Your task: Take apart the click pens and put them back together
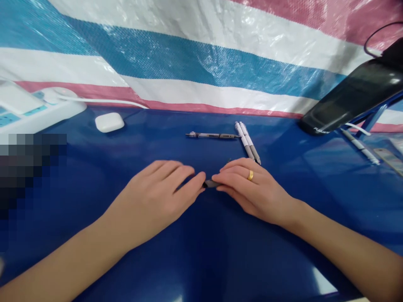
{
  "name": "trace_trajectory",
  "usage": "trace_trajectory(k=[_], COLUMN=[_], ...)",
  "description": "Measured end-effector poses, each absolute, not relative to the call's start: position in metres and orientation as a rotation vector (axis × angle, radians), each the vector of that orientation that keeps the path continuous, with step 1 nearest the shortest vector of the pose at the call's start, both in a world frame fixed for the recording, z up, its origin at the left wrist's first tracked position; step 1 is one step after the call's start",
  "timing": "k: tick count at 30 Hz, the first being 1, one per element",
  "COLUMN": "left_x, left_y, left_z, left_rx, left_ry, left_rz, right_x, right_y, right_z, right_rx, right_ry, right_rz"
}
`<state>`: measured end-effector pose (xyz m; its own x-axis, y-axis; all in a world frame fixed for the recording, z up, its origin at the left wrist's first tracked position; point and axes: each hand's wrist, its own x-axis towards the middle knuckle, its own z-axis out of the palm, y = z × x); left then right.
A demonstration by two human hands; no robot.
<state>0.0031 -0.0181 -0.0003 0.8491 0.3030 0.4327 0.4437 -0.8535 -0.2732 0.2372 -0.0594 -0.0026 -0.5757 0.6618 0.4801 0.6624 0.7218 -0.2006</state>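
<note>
Just above the blue tabletop, my left hand [163, 188] and my right hand [256, 188] meet from either side at a small dark grey pen part [211, 183]. Fingertips of both hands pinch it, and only a short stretch shows between them; the rest is hidden by the fingers. A gold ring is on my right hand. Beyond the hands lies a clear-and-grey pen [214, 135], pointing sideways. Its right end is close to two white pens with grey grips [247, 140], which lie side by side at a slant.
A white earphone case [109, 122] lies at the left near a white power strip [47, 109] with a cable. At the right, a black bottle [349, 96] leans beside another pen [360, 146]. A striped plastic sheet [201, 58] hangs behind the blue table [208, 260].
</note>
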Motion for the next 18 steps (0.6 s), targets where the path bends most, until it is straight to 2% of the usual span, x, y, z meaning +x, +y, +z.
trace_trajectory(k=[6,18], left_x=[0.0044,0.0049], left_y=[-0.0218,-0.0238], left_z=[-0.0096,-0.0102], left_rx=[-2.709,-2.888], left_ry=[-0.630,-0.864], left_rz=[-0.468,-0.259], right_x=[0.2362,0.2378], right_y=[-0.0573,-0.0573], right_z=[-0.0005,-0.0021], right_rx=[-1.100,-1.153], right_ry=[-2.521,-2.540], right_rz=[0.187,0.239])
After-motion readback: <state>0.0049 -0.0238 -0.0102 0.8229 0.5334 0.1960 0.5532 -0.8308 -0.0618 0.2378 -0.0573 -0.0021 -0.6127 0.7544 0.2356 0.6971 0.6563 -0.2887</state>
